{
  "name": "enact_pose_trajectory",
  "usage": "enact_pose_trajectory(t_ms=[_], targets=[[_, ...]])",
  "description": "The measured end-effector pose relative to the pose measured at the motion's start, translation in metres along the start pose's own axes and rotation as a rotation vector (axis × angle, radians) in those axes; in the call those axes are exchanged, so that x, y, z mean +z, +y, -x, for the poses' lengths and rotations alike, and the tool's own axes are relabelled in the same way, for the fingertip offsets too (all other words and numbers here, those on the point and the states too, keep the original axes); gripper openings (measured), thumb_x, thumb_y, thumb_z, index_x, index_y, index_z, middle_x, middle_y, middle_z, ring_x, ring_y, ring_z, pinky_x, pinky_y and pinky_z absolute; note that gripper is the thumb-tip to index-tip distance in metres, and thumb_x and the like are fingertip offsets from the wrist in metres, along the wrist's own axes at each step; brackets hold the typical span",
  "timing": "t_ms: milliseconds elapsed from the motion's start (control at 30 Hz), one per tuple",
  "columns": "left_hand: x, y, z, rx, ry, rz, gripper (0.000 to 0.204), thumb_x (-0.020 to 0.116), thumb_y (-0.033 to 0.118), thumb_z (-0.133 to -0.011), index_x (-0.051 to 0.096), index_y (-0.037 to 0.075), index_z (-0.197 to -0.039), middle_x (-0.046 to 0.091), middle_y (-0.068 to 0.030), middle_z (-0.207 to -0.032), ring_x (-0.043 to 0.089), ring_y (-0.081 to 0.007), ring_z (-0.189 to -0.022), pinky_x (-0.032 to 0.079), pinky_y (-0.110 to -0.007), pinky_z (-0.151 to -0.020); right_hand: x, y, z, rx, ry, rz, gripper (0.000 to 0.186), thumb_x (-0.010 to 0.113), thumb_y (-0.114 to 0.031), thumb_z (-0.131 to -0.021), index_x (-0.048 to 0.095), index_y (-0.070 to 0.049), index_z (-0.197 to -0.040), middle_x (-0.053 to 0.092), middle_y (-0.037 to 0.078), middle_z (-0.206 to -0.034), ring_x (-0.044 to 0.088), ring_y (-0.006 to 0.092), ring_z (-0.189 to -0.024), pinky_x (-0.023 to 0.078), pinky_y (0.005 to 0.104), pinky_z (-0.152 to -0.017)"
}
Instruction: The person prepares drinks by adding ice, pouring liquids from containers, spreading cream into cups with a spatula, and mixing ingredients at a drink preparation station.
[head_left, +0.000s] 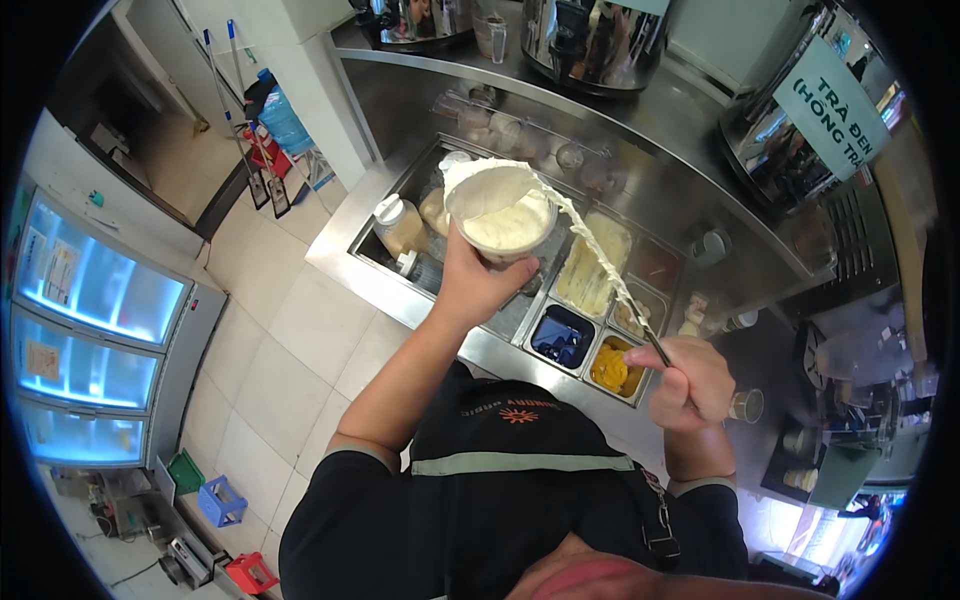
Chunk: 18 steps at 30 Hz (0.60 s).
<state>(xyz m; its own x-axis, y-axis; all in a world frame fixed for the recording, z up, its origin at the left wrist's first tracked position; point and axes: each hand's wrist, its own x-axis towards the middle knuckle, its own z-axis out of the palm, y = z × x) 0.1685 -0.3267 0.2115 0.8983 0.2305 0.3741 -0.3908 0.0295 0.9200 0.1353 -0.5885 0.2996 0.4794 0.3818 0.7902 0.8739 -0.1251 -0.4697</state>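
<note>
My left hand (pixel 482 285) is wrapped round a round tub (pixel 490 188), tilted so that its mouth faces me. Thick pale cream (pixel 512 225) lies inside it and clings to the rim. In my right hand (pixel 692 385) is the thin dark handle of a long utensil (pixel 603 262). Cream coats most of its length, and its far end meets the tub's rim, where cream hides its shape. Under it are a pan smeared with pale cream (pixel 590 275), a pan of dark jelly (pixel 562 338) and a pan of yellow filling (pixel 612 368).
A lidded jar (pixel 398 224) and a dark bottle (pixel 420 268) stand left of the tub in the steel counter well. Large steel dispensers (pixel 595 45) line the raised shelf behind. Glass-front fridges (pixel 90 280) and a blue stool (pixel 221 500) are at the left.
</note>
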Motion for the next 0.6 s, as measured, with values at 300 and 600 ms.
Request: enact_pose_trajectory(t_ms=[300, 600], targets=[[-0.023, 0.002, 0.005, 0.013, 0.131, -0.137, 0.088, 0.09, 0.008, -0.067, 0.036, 0.001, -0.137, 0.056, -0.0113, -0.129, 0.055, -0.0195, -0.12, 0.044, -0.034, -0.103, 0.006, 0.01, -0.002, -0.047, -0.016, -0.082, 0.025, 0.052, -0.015, -0.098, 0.065, 0.008, -0.097, 0.071, 0.014, -0.072, 0.071, 0.0245, -0.062, 0.057, 0.0353, -0.06], [-0.033, 0.005, 0.015, 0.017, 0.238, 0.017, 0.089, 0.088, 0.008, -0.069, 0.033, 0.001, -0.138, 0.052, -0.0122, -0.13, 0.052, -0.022, -0.124, 0.042, -0.035, -0.106, 0.028, 0.013, -0.003, 0.063, 0.115, -0.105, 0.02, 0.053, -0.009, -0.096, 0.062, 0.009, -0.101, 0.072, 0.014, -0.074, 0.071, 0.0251, -0.063, 0.057, 0.0342, -0.06]])
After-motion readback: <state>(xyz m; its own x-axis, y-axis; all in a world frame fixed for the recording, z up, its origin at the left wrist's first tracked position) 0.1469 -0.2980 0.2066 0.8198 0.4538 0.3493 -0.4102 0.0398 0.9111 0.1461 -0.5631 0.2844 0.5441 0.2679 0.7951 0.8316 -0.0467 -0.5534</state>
